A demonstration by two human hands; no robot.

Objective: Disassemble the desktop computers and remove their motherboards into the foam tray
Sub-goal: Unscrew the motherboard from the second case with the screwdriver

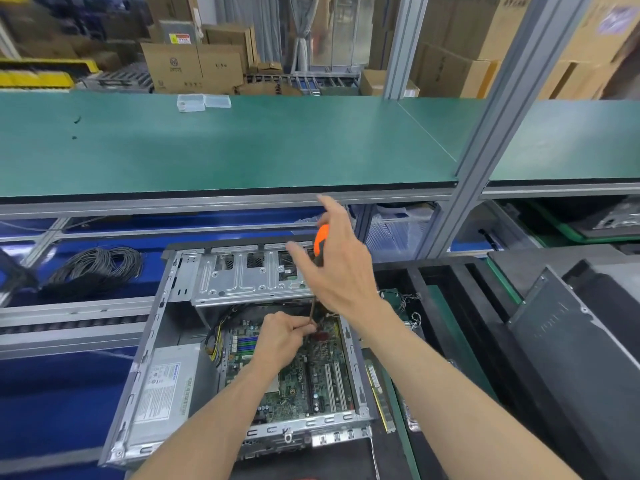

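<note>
We see an open desktop computer case (180, 341) lying on its side in front of us, its motherboard (298, 372) not yet removed from the bottom of the chassis; a grey power supply (166, 382) sits at the left inside the case, and a silver drive cage (242, 275) spans the far end. Our right hand (337, 268) holds the orange-and-black handle of a screwdriver (320, 242) (index finger and thumb spread out, the handle seemingly tucked against the palm; blur makes the grip hard to read); the shaft runs down to the board. Our left hand (280, 336) is curled, its fingertips pinching the lower shaft just above the motherboard. A black foam tray (446, 306) lies just right of the case, with a green board (398, 299) partly showing in it; a coil of dark cable (97, 268) rests to the left; a green desk shelf (242, 147) above carries a clear plastic box (202, 102).
</note>
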